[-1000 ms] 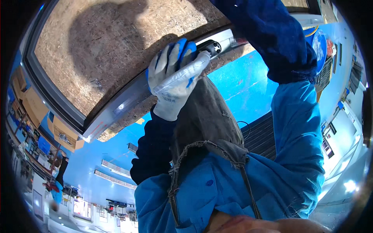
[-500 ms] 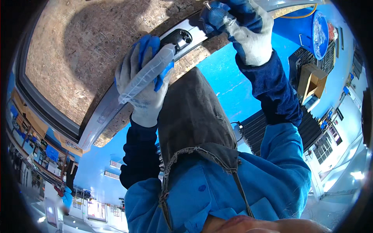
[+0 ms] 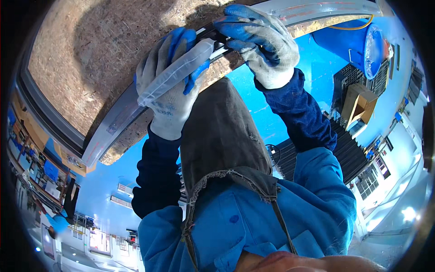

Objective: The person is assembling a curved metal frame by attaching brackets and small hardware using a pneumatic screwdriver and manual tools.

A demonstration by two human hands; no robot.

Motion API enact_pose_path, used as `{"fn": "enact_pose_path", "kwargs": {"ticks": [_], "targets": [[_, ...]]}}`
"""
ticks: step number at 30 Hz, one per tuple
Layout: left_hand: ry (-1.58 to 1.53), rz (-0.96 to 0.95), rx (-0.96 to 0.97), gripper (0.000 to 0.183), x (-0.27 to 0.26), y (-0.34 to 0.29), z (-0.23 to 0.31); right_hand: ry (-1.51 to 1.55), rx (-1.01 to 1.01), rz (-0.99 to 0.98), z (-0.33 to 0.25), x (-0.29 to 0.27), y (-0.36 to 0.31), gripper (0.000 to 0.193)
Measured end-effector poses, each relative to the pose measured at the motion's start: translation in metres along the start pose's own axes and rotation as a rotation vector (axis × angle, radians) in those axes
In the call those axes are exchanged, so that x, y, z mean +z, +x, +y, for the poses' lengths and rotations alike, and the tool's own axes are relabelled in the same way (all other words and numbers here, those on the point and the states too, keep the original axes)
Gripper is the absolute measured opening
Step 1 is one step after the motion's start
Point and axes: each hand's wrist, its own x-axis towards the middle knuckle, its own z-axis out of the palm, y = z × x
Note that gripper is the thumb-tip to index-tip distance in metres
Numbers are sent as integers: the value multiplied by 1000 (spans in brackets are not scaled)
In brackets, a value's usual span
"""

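Observation:
My left hand (image 3: 174,106), in a white and blue work glove, is closed around a handle in a cloudy plastic sleeve (image 3: 176,72). The handle's dark base (image 3: 219,45) pokes out beyond the sleeve, against a grey frame profile (image 3: 110,125). Over that base is my right hand (image 3: 267,50), gloved alike, with its fingers bent and pressed together. Whatever its fingertips hold is hidden. Beneath the frame lies a rough chipboard worktop (image 3: 108,59).
A blue barrel (image 3: 358,47) stands on the blue floor at the right, near black crates (image 3: 343,84) and an open cardboard box (image 3: 359,103). Dark lengths of profile (image 3: 346,152) are stacked closer in. Another person (image 3: 59,222) is far off at the lower left.
My right hand has moved left and down onto the handle's base, covering the holes that showed before. The small screw seen at its fingertips is now out of sight. My left hand keeps its hold.

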Motion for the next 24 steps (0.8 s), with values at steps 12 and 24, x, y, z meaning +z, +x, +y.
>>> {"fn": "enact_pose_path", "kwargs": {"ticks": [12,24], "targets": [[-68,9,1,47,5,-9,-7,-220,-100,-38,0,0,-8,27],[-124,53,29,46,6,-4,-5,-471,-287,-140,10,-5,-7,41]]}}
